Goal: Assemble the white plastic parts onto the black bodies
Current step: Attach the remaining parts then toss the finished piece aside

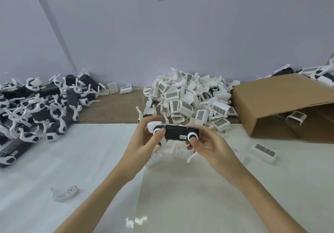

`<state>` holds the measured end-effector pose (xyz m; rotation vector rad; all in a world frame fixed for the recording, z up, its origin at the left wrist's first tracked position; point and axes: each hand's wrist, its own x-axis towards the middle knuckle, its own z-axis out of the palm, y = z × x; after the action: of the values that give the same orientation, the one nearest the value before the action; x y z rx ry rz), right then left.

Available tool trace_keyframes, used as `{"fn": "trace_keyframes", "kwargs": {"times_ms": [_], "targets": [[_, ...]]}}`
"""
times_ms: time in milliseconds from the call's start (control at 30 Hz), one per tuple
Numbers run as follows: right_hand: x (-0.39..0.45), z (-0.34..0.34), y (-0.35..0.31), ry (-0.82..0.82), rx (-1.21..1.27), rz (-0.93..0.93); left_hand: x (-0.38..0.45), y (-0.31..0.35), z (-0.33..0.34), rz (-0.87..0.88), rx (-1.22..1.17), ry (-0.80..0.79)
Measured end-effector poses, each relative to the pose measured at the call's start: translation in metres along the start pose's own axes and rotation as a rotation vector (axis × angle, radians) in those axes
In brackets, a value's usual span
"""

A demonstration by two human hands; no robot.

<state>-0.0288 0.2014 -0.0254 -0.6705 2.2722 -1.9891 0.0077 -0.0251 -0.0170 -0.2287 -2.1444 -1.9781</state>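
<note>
Two bare hands hold a black body [176,133] level above a glossy white table [90,160], in front of the person at mid-frame. The left hand [144,143] curls its fingers round the body's left end, where a rounded white part [153,125] is seated; the thumb presses on a white ring there. The right hand [204,146] grips the right end, thumb on a second white ring [192,135]. A small white label shows on the body's matte, boxy face.

Behind the hands rises a heap of white shells [189,99] — ribbed, box-like mouldings with dark mesh panels — spilling off a brown board [117,109] onto the table. To the left lies a pile of finished units [36,106], black blocks with curved white arms. A corrugated cardboard box [282,106] lies on its side at right. One loose curved white clip [66,193] rests on the table near the left forearm — well apart from the rest.
</note>
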Motion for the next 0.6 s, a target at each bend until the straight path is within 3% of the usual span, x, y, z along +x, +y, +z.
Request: {"fn": "trace_keyframes", "kwargs": {"times_ms": [200,300,433,600], "targets": [[-0.001,0.011,0.003,0.033,0.148,0.207,-0.005,-0.003,0.019,-0.208,-0.086,0.073],[0.002,0.006,0.003,0.061,0.131,0.253,-0.002,-0.001,0.02,-0.313,-0.192,0.069],[0.005,0.004,0.003,0.07,0.069,0.354,0.0,0.003,0.018,-0.457,-0.145,0.044],[0.005,0.002,0.0,0.099,0.052,0.382,0.0,0.007,0.014,-0.469,-0.097,-0.021]]}}
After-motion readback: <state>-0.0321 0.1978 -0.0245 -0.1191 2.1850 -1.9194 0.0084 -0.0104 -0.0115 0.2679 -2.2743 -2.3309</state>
